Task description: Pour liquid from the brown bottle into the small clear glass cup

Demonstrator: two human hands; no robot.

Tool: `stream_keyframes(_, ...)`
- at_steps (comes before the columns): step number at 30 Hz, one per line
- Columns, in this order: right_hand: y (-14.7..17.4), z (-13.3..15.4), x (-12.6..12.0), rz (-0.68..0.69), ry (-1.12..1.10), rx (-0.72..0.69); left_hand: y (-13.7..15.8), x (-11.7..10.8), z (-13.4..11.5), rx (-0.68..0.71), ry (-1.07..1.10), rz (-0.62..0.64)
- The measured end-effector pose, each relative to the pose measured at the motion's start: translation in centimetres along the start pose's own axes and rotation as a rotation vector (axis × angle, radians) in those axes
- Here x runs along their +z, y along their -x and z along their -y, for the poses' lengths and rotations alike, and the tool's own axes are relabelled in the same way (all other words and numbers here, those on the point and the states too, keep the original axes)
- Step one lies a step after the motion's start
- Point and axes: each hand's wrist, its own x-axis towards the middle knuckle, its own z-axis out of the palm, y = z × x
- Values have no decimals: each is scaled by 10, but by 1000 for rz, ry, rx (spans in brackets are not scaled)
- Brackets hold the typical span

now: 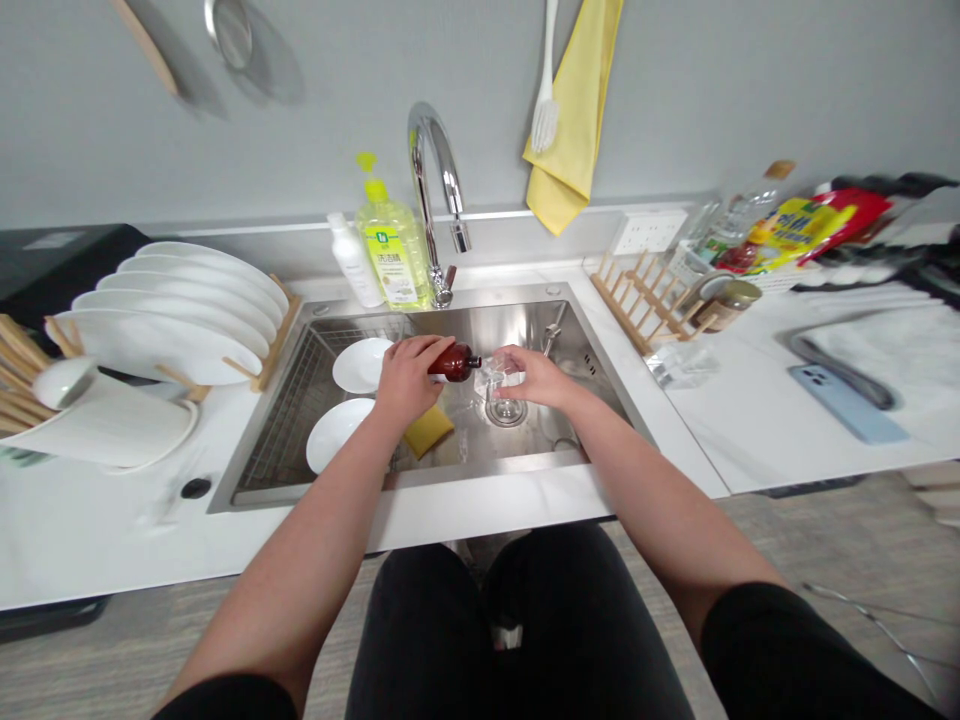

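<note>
Over the sink [480,455], my left hand [409,372] is wrapped round a brown bottle [454,362] with a dark narrow neck. The bottle lies on its side, its neck pointing right. My right hand [529,375] grips a small clear container [493,373] close to the bottle's mouth; whether the two touch I cannot tell. Below and between the hands, a yellow sponge [429,430] rests in the sink. Two white bowls or plates [363,364] sit in the left part of the sink, partly hidden by my left hand and forearm. The drain [506,410] lies under my right hand.
A chrome faucet [435,150] rises behind the sink, beside a dish soap bottle [394,255] and a white bottle [352,260]. White plates [165,320] stand in a rack at left. A wooden rack [637,300] and a blue phone [847,400] are at right.
</note>
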Motion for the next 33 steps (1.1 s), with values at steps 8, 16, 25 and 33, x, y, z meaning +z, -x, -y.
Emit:
stream_keyframes(8, 0, 2, -1, 17, 43, -2, 0, 0, 0, 22, -27, -15)
stream_keyframes(16, 0, 5, -2, 37, 64, 5, 0, 1, 1, 45, -29, -21)
stream_keyframes(25, 0, 8, -2, 55, 88, 9, 1, 1, 1, 44, -61, -16)
stream_keyframes(33, 0, 8, -2, 64, 70, 21, 1, -2, -3, 52, -82, -8)
